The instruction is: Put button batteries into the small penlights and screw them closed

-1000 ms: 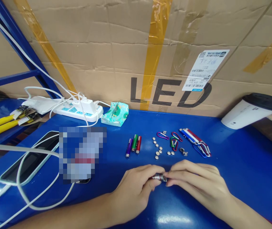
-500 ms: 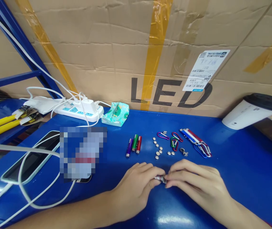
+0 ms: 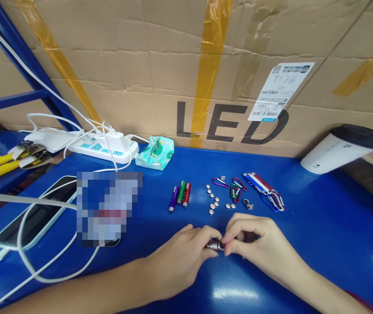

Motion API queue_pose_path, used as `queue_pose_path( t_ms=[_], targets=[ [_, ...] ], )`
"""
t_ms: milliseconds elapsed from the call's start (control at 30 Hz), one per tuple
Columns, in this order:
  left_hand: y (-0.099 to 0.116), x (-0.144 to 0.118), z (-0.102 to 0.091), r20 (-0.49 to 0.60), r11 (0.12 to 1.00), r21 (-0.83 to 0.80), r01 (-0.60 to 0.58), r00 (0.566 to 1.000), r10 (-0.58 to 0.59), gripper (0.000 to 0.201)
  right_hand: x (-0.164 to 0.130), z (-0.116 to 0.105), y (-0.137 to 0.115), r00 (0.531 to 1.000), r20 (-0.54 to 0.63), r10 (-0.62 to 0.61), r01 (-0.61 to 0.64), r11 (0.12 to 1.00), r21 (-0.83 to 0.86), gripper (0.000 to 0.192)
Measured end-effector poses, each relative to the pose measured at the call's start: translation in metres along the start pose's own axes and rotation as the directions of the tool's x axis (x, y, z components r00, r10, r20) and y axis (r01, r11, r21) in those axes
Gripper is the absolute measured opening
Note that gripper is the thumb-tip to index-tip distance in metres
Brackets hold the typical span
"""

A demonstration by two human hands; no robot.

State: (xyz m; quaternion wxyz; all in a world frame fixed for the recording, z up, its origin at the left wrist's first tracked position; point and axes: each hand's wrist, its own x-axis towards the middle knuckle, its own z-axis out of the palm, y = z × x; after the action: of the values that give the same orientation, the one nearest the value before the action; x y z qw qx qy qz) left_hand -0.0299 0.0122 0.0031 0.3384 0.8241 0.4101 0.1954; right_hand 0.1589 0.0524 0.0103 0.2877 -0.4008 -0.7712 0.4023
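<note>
My left hand (image 3: 183, 257) is closed around a small red flashlight tube (image 3: 213, 245), whose silver end sticks out to the right. At that end, the thumb and index finger of my right hand (image 3: 258, 244) pinch the tip; the other fingers curl behind. Whether a separate small part sits in this pinch is hidden. Beyond my hands lie a purple tube (image 3: 173, 199), a green tube (image 3: 181, 192) and a red tube (image 3: 187, 194). Several button cells (image 3: 212, 206) are scattered to their right, beside loose carabiners (image 3: 235, 192) and small silver parts (image 3: 247, 203).
Several slim flashlights with carabiners (image 3: 265, 192) lie at right; a lidded cup (image 3: 333, 152) leans beyond them. A tissue pack (image 3: 155, 152), power strip (image 3: 101, 152) and phone (image 3: 37, 213) with white cables occupy the left. A large cardboard box (image 3: 140, 65) walls the back.
My right hand's fingers have curled in more and shifted slightly left, still at the tube's end. More of the red tube shows beside my left hand. The whole view has shifted slightly.
</note>
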Motion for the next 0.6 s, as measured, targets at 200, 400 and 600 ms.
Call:
queue_pose_path(
  t_ms=[200,400,600],
  targets=[
    [-0.0004,0.0028,0.0008,-0.016,0.995,-0.025,0.092,0.996,-0.093,0.012,-0.0001,0.0032,0.0024,0.983,0.037,0.179,-0.181,0.982,0.044,0.01],
    [-0.0016,0.0026,0.0029,-0.028,0.998,-0.013,0.054,0.998,-0.055,0.015,0.0027,0.0036,-0.0016,0.945,0.079,0.318,-0.326,0.936,0.132,0.019],
    [-0.0061,0.0009,0.0071,-0.102,0.993,-0.116,0.029,0.994,-0.041,0.012,0.0028,0.0023,-0.0017,0.919,0.089,0.385,-0.395,0.906,0.152,0.012]
  ],
)
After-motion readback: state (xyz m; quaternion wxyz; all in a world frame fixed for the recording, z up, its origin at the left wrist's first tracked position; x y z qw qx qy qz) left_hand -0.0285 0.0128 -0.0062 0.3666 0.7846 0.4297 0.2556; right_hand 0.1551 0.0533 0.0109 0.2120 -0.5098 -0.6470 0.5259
